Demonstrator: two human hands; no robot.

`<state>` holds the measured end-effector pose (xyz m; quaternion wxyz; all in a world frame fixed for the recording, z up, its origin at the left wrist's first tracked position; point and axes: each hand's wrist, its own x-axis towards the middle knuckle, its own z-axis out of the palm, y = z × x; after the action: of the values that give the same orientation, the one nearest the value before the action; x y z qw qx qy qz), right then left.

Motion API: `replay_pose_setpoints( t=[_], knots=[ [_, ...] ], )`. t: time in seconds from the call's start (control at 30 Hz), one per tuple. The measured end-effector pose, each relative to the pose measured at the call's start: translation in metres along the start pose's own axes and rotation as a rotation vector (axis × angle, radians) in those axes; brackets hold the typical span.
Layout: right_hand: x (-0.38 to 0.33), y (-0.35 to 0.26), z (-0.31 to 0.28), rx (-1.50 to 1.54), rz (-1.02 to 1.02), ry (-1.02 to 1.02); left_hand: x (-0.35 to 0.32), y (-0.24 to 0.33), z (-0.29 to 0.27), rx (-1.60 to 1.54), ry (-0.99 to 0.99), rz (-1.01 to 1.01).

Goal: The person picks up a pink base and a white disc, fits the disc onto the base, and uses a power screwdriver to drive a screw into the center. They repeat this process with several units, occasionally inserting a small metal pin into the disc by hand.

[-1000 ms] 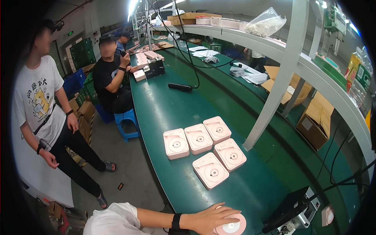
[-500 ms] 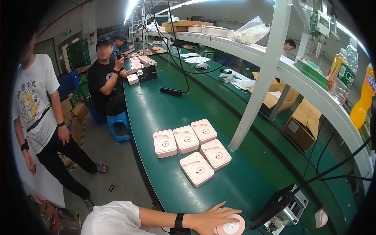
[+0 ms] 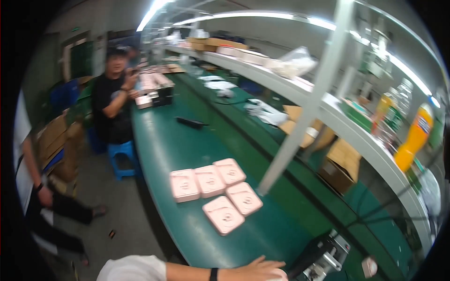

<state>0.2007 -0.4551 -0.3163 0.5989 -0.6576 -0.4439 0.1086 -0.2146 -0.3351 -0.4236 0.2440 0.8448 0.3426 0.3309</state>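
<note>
My left arm (image 3: 192, 272) reaches in from the lower edge, with a white sleeve and a black wristband. At its end my left hand (image 3: 255, 271) lies palm down, fingers stretched out over a pink round object (image 3: 282, 275). Only a bit of that object shows beside the fingers; the lower edge cuts off the rest. Directly right of the hand stands a black and silver metal device (image 3: 323, 256). Farther up the table sit several pale pink square cases with rounded corners, the closest being one case (image 3: 224, 215). My right hand is out of view.
The long green table (image 3: 161, 140) runs away from me. A grey post (image 3: 304, 107) rises beside the cases, under a shelf with an orange drink bottle (image 3: 415, 136). A black handheld tool (image 3: 190, 122) lies farther off. A seated person (image 3: 112, 98) and a standing person (image 3: 37, 187) are at the left.
The whole view has shifted and blurred, so the table and cases appear farther left. My left hand sits lower in view, still on the pink round object, which shows less.
</note>
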Motion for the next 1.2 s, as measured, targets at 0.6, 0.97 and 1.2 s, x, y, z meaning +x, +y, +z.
replay_pose_setpoints(
  t=[0.6,0.97,1.2],
  knots=[
    [0.074,0.279,-0.14,-0.71,-0.095,0.616,-0.076,-0.123,-0.128,0.638,0.346,-0.511],
    [-0.009,-0.032,0.082,-0.375,-0.93,-0.418,-0.069,-0.086,-0.069,0.178,0.388,-0.285],
    [-0.08,-0.095,0.267,-0.089,-0.937,-1.035,-0.102,-0.06,-0.077,0.145,0.398,-0.316]
  ],
)
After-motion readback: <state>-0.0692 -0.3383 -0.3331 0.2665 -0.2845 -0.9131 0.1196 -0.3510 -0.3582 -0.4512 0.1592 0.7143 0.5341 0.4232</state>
